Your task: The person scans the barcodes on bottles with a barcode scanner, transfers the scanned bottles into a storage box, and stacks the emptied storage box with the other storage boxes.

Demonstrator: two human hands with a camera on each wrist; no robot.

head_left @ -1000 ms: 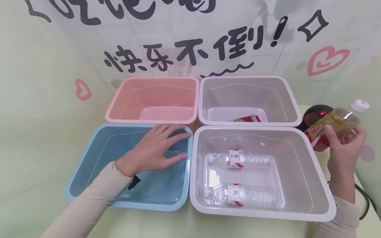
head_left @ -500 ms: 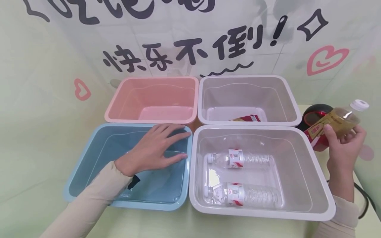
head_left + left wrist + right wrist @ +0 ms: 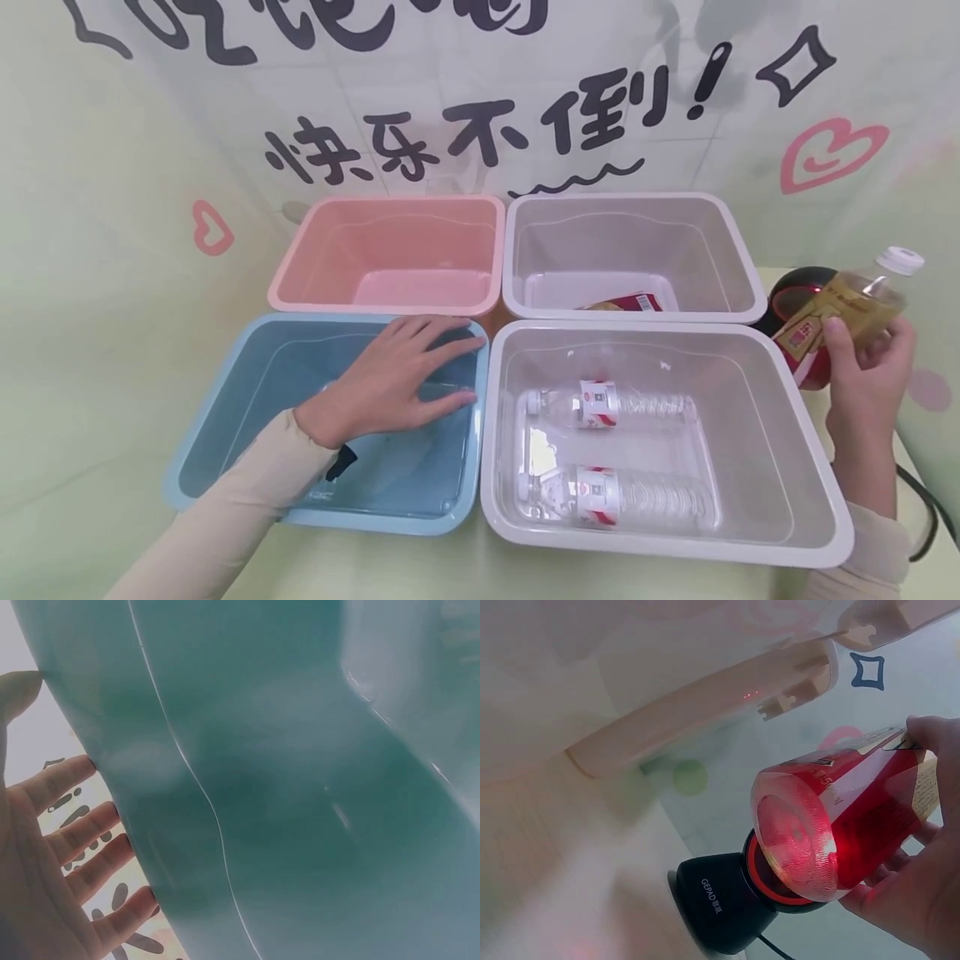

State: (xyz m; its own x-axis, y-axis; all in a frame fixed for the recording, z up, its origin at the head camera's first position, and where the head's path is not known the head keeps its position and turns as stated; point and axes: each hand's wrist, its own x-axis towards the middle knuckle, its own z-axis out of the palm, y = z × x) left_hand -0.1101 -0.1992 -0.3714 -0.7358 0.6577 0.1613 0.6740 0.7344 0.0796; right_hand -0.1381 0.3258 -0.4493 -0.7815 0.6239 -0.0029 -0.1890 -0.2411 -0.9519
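My right hand (image 3: 870,383) grips a drink bottle (image 3: 843,312) with a red and gold label and white cap, tilted cap-up to the right. In the right wrist view the base of the bottle (image 3: 795,832) overlaps the glowing red ring of a black scanner (image 3: 720,904), and red light shines on the plastic. My left hand (image 3: 397,379) reaches over the blue bin (image 3: 352,522) with fingers spread, fingertips right at its rim. The left wrist view shows those fingers (image 3: 112,855) extended along the bin's edge, holding nothing.
A front white-grey bin (image 3: 667,547) holds two clear water bottles, one far (image 3: 597,405) and one near (image 3: 597,497). Behind it, another grey bin (image 3: 622,197) contains a red packet (image 3: 626,302). A pink bin (image 3: 405,200) stands back left. A black cable (image 3: 926,508) runs at right.
The drink bottle has turned a little in my right hand and shifted slightly left and nearer the front grey bin. My left hand keeps its place at the blue rim.
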